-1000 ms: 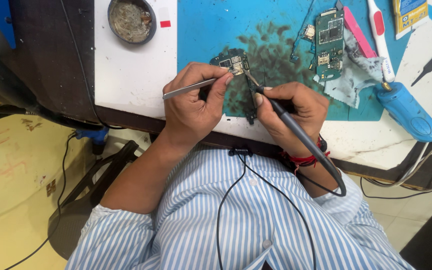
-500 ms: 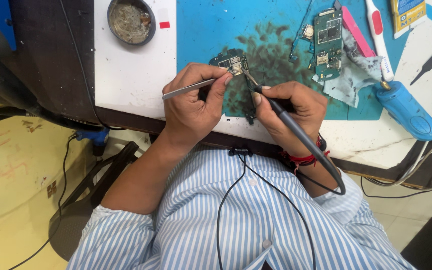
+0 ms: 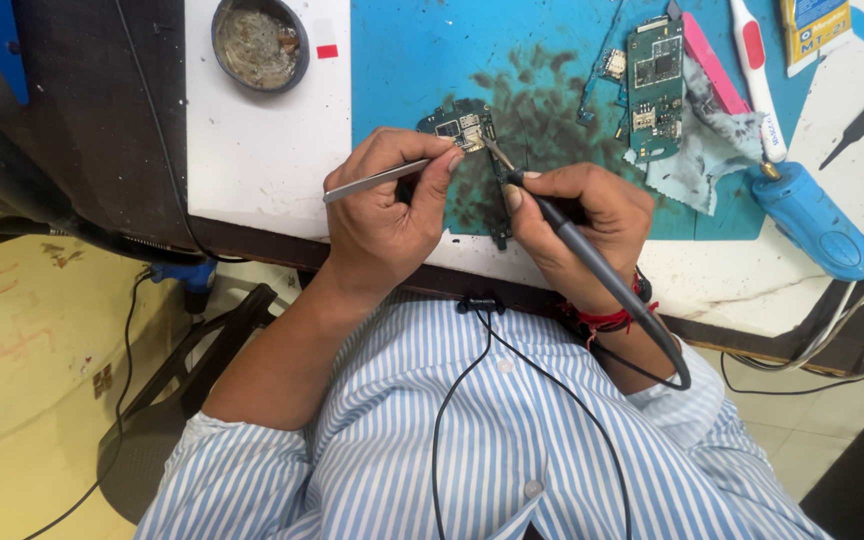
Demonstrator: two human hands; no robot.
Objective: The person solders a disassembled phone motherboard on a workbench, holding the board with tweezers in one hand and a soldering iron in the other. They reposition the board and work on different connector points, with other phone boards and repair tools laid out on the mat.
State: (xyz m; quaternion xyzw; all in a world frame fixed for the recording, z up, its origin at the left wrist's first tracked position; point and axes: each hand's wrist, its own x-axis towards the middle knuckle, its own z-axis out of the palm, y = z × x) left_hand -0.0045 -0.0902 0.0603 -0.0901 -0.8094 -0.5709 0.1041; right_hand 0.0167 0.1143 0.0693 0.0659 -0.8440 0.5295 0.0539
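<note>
Head view: round tin [image 3: 260, 44] on bench, holds brownish residue; hands elsewhere.

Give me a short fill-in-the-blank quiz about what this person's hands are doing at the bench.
1. The left hand holds metal ____ over the circuit board.
2. The right hand grips a soldering ____.
3. The work mat under the board is ____ in colour.
4. The round tin sits on the ____ tabletop.

Missing words: tweezers; iron; blue; white

The tweezers [image 3: 377, 181] look like smooth, bright metal, and the soldering iron [image 3: 592, 270] has a matt dark plastic grip. The blue mat [image 3: 422, 70] looks matt, stained rough with dark scorch marks; the shirt [image 3: 512, 450] is striped cloth.
</note>
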